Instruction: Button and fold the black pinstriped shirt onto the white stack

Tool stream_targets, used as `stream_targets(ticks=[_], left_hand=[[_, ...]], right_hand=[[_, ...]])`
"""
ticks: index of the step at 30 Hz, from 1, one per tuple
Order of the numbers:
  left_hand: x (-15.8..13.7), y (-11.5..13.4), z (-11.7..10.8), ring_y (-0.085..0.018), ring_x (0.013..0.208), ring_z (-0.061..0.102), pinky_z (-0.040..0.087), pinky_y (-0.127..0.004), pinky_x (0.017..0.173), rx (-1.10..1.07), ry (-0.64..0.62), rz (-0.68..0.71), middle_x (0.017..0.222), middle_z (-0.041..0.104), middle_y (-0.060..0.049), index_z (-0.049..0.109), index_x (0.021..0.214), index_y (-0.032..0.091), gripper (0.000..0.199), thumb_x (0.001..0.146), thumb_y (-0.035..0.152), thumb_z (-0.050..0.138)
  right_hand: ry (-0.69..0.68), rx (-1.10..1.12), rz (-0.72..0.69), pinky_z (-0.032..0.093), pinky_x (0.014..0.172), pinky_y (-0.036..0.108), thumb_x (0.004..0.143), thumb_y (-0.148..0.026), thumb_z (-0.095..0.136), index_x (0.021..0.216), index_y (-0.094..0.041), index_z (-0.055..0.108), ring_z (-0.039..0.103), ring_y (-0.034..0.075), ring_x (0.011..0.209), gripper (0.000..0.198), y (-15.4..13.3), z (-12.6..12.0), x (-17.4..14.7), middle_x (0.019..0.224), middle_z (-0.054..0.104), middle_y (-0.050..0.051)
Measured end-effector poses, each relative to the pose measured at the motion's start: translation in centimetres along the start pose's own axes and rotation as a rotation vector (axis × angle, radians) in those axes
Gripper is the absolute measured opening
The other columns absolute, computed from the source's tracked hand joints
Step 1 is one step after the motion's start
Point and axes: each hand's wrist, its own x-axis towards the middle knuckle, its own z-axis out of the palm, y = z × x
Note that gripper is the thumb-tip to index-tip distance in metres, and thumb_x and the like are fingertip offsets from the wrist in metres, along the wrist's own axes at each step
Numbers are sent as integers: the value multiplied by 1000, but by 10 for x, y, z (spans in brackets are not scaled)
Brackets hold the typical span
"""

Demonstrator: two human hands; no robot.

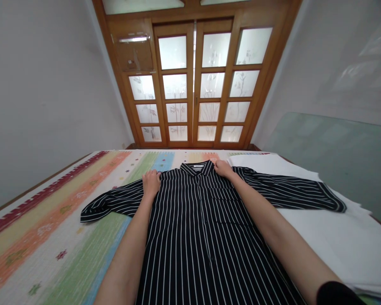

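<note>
A black shirt with white stripes lies front side up, its collar at the far end and both sleeves spread out sideways. My left hand is closed on the shirt at the left shoulder seam, where the left sleeve begins. Close beside the collar's right side, my right hand pinches the shirt's shoulder. The fingertips of both hands are partly hidden. A chest pocket shows near my right forearm, and the right sleeve reaches across some white sheets.
Under the shirt is a colourful striped cloth. White sheets are stacked on the right, and a pale glass panel leans at the right wall. Wooden doors with frosted panes stand beyond the far edge.
</note>
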Motion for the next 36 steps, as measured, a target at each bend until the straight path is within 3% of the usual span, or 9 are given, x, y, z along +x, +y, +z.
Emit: stream_targets(ticks=[7, 10, 14, 20, 23, 27, 29, 34, 36], left_hand=[[2, 1, 0, -32, 103, 55, 36, -43, 87, 10, -33, -13, 103, 65, -17, 61, 100, 13, 35, 97, 32, 32], [2, 1, 0, -33, 104, 54, 36, -44, 88, 22, -40, -22, 105, 65, -18, 62, 102, 13, 37, 96, 33, 31], [2, 1, -1, -33, 102, 55, 37, -43, 87, 47, -27, -28, 104, 64, -18, 63, 102, 13, 39, 96, 34, 31], [0, 1, -2, -33, 104, 53, 37, -43, 87, 65, -21, -38, 106, 64, -18, 64, 103, 13, 39, 95, 32, 30], [-2, 1, -3, -33, 104, 52, 37, -43, 86, 86, 24, -29, 106, 63, -19, 64, 103, 10, 37, 94, 29, 33], [-5, 3, -6, -33, 103, 51, 38, -42, 85, 120, 108, 19, 105, 62, -18, 64, 101, 10, 32, 91, 26, 38], [-5, 4, -7, -32, 103, 51, 38, -41, 86, 123, 128, 59, 105, 61, -18, 65, 102, 11, 31, 90, 23, 39], [-5, 3, -6, -27, 99, 57, 44, -34, 82, 36, 24, 109, 97, 65, -15, 69, 96, 12, 35, 93, 24, 36], [-5, 3, -6, -27, 98, 58, 45, -33, 80, 34, -6, 90, 95, 66, -16, 70, 92, 12, 40, 94, 29, 35]], right_hand=[[266, -110, 65, 35, 92, 41, 88, -6, 36, 112, -7, 59, 51, 32, 109, 33, -20, 6, -17, 115, 58, 23], [176, -69, 12, 37, 92, 37, 87, -5, 35, 112, -7, 60, 51, 30, 110, 35, -26, 8, -26, 116, 58, 22], [20, 8, -16, 32, 103, 36, 96, -22, 30, 123, -5, 56, 43, 29, 125, 42, -27, 12, -40, 134, 51, 21], [-107, 37, 231, 12, 114, 41, 96, -56, 19, 147, 6, 21, 15, 31, 143, 81, -12, 11, -59, 156, 18, 22], [-103, -11, 262, 13, 114, 39, 96, -52, 20, 146, 8, 22, 18, 30, 143, 78, -10, 6, -64, 154, 21, 24], [-54, -74, 148, 26, 106, 47, 97, -37, 25, 129, 3, 54, 42, 36, 129, 59, -18, 3, -70, 135, 50, 29], [-41, -64, 120, 32, 102, 47, 97, -35, 24, 124, 1, 59, 45, 37, 125, 57, -20, 6, -72, 130, 53, 30], [-83, -2, 165, 20, 111, 43, 96, -44, 20, 142, 11, 29, 24, 35, 140, 72, -9, 15, -64, 150, 28, 29], [-104, 29, 152, 16, 113, 43, 96, -45, 18, 143, 10, 26, 20, 33, 142, 73, -2, 17, -59, 152, 25, 27]])
